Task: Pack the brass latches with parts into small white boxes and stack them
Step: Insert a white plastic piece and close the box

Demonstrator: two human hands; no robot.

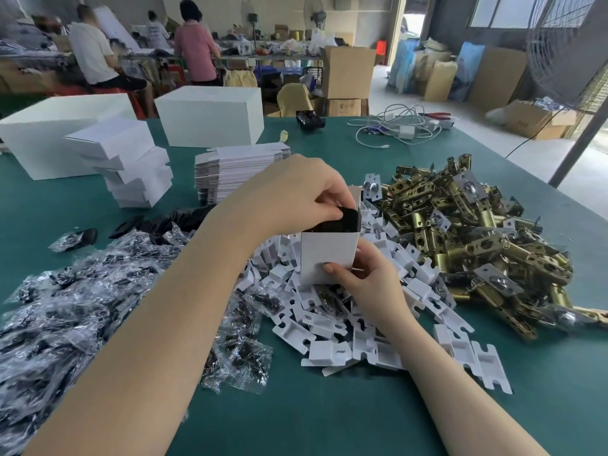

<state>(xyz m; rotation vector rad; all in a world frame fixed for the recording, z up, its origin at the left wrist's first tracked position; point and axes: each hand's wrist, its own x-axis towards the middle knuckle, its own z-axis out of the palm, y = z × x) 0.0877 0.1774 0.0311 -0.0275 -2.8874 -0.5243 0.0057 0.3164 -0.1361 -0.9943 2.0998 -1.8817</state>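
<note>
Green cloth covers the surface (329, 416), and three people work at benches far behind it. My right hand (365, 274) grips an upright small white box (324, 255) low on its right side, thumb laid across the front face, forearm coming in from the lower right. My left hand (306, 192) reaches over from the left, wrist bent down above the box's open top, fingers curled round a black part (345, 218) that sits partly inside the opening. The box stands over a heap of white inserts (329, 330). Just right of it lies a pile of brass latches (473, 238), some with silver plates. To my left, under the left forearm, spread clear bags (72, 307) of dark small parts, with loose black plates (184, 218) beyond them. Farther back sit flat box blanks (237, 166), a leaning stack of filled boxes (128, 162), and two big white cartons (210, 115). White cables (398, 126) lie at the far edge.
</note>
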